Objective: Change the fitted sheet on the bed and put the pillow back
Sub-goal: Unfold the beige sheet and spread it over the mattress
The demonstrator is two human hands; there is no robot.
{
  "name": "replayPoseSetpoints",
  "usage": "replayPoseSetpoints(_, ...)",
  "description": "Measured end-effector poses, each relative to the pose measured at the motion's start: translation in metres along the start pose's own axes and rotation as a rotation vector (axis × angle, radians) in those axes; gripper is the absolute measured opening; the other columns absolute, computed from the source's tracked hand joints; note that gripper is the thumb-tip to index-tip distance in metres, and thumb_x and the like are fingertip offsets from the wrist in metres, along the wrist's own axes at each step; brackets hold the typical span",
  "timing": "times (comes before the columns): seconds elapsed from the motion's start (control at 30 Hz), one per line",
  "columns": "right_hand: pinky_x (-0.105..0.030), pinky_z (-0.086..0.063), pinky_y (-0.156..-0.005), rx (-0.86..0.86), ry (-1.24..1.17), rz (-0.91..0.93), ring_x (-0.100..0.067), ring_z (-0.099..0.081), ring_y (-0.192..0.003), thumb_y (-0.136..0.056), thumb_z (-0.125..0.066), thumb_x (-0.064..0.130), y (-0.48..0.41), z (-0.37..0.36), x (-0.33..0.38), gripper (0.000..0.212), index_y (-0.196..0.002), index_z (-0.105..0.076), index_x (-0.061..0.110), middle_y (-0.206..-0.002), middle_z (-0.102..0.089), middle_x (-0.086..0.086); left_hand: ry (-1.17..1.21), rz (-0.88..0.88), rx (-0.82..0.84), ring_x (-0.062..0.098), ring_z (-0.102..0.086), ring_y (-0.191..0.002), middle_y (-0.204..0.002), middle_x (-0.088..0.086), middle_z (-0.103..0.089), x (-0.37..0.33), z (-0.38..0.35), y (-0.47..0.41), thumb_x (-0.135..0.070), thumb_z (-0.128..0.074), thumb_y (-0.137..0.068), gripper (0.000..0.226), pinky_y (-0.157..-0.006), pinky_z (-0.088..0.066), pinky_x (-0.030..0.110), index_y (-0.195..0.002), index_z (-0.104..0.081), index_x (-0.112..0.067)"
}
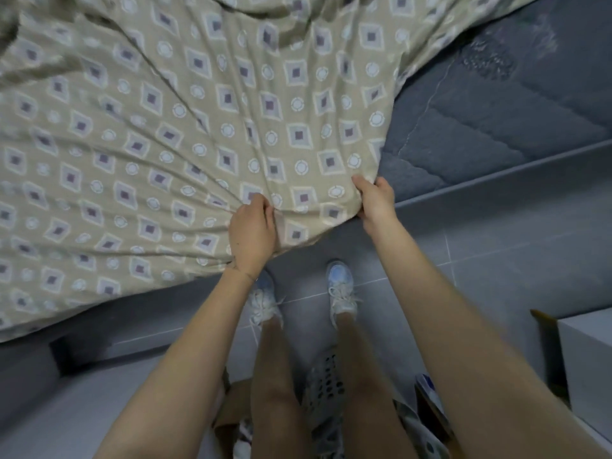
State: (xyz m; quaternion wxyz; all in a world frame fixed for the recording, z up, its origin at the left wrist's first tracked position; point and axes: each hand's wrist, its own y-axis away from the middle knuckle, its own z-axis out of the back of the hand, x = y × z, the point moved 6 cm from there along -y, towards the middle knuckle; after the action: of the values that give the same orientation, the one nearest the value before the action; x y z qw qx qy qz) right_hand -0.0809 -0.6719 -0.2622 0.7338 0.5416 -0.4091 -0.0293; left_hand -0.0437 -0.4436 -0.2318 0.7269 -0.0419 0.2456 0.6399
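At mattress point(496, 104) corner, left hand point(253, 231), right hand point(376, 202): grip clenched on patterned sheet point(198, 127); grey tile floor point(496, 260) below.

L hand point(253, 233), R hand point(376, 202): arms fwd, fists on sheet point(165, 144)

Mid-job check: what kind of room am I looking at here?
Most likely a bedroom: a bare quilted mattress in a frame, a patterned sheet gripped by the left hand and right hand, and a tiled floor.
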Motion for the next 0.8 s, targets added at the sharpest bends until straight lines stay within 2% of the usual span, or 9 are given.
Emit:
replayPoseSetpoints(0.07,-0.038,-0.054,-0.087,-0.107,0.077,0.005,-0.023,-0.063,-0.094,-0.090,-0.061,0.008,0.008,0.026,-0.020,0.016,-0.106,-0.058,0.008,-0.102,-0.066,-0.006,-0.088,-0.029,0.057,0.032,-0.052,-0.059,-0.068,0.016,-0.057,0.000,-0.005,0.003,-0.013,-0.050,-0.097,0.015,-0.052,-0.037,0.039,-0.086,-0.052,-0.004)
replayPoseSetpoints(0.17,-0.030,-0.046,-0.079,-0.228,0.196,-0.025,-0.026,-0.061,-0.098,-0.090,-0.061,0.008,0.027,0.066,-0.059,0.026,-0.114,-0.056,-0.001,-0.111,-0.064,-0.015,-0.162,-0.088,0.159,0.035,-0.056,-0.064,-0.068,0.016,-0.059,-0.011,-0.018,0.012,-0.017,-0.047,-0.093,0.016,-0.054,-0.039,0.037,-0.086,-0.055,-0.005)
replayPoseSetpoints(0.23,-0.030,-0.045,-0.078,-0.207,0.229,-0.054,-0.025,-0.060,-0.096,-0.090,-0.061,0.007,0.029,0.078,-0.073,0.026,-0.113,-0.056,-0.002,-0.110,-0.063,-0.015,-0.086,-0.095,0.172,0.033,-0.055,-0.065,-0.071,0.013,-0.059,-0.023,-0.023,0.012,-0.021,-0.043,-0.090,0.019,-0.057,-0.044,0.041,-0.085,-0.056,-0.007)
replayPoseSetpoints(0.3,-0.037,-0.049,-0.082,-0.133,0.214,-0.063,-0.025,-0.060,-0.092,-0.088,-0.063,0.005,0.024,0.078,-0.071,0.014,-0.100,-0.057,0.004,-0.103,-0.063,-0.012,-0.012,-0.123,0.169,0.032,-0.055,-0.071,-0.078,0.010,-0.061,-0.039,-0.026,0.008,-0.018,-0.048,-0.090,0.014,-0.062,-0.046,0.043,-0.089,-0.058,-0.008)
replayPoseSetpoints(0.4,-0.036,-0.050,-0.077,-0.147,0.188,0.010,-0.022,-0.059,-0.081,-0.085,-0.071,0.013,0.011,0.084,-0.044,0.020,-0.083,-0.051,0.016,-0.082,-0.060,-0.003,0.042,-0.173,0.150,0.030,-0.057,-0.084,-0.092,0.010,-0.064,-0.071,-0.031,-0.004,-0.014,-0.053,-0.091,0.015,-0.073,-0.046,0.043,-0.102,-0.063,-0.009)
replayPoseSetpoints(0.47,-0.029,-0.047,-0.073,-0.182,0.162,0.052,-0.017,-0.056,-0.076,-0.085,-0.071,0.017,0.003,0.091,-0.017,0.021,-0.094,-0.052,0.013,-0.077,-0.055,0.003,0.064,-0.194,0.143,0.030,-0.059,-0.090,-0.099,0.009,-0.065,-0.095,-0.033,-0.013,-0.013,-0.053,-0.092,0.019,-0.078,-0.047,0.042,-0.108,-0.063,-0.009)
replayPoseSetpoints(0.57,-0.018,-0.043,-0.069,-0.170,0.161,0.077,-0.011,-0.057,-0.077,-0.088,-0.067,0.015,-0.005,0.102,0.024,0.035,-0.119,-0.051,0.007,-0.088,-0.058,0.002,0.079,-0.186,0.119,0.031,-0.060,-0.102,-0.112,0.010,-0.066,-0.130,-0.030,-0.025,-0.016,-0.053,-0.095,0.026,-0.088,-0.047,0.041,-0.118,-0.062,-0.007)
replayPoseSetpoints(0.73,-0.023,-0.042,-0.078,-0.121,0.363,0.227,-0.017,-0.056,-0.094,-0.088,-0.066,0.015,0.001,0.134,0.098,0.039,-0.124,-0.051,0.012,-0.111,-0.058,-0.005,0.065,-0.166,0.071,0.033,-0.061,-0.104,-0.113,0.013,-0.067,-0.194,-0.019,-0.042,-0.012,-0.055,-0.091,0.031,-0.089,-0.046,0.041,-0.121,-0.062,-0.005)
replayPoseSetpoints(0.8,-0.033,-0.046,-0.091,-0.123,0.463,0.320,-0.021,-0.056,-0.107,-0.087,-0.067,0.017,0.000,0.144,0.134,0.039,-0.123,-0.052,0.014,-0.116,-0.058,-0.005,0.043,-0.196,0.066,0.034,-0.061,-0.103,-0.112,0.013,-0.067,-0.224,-0.018,-0.054,-0.009,-0.056,-0.088,0.032,-0.087,-0.048,0.042,-0.120,-0.062,-0.005)
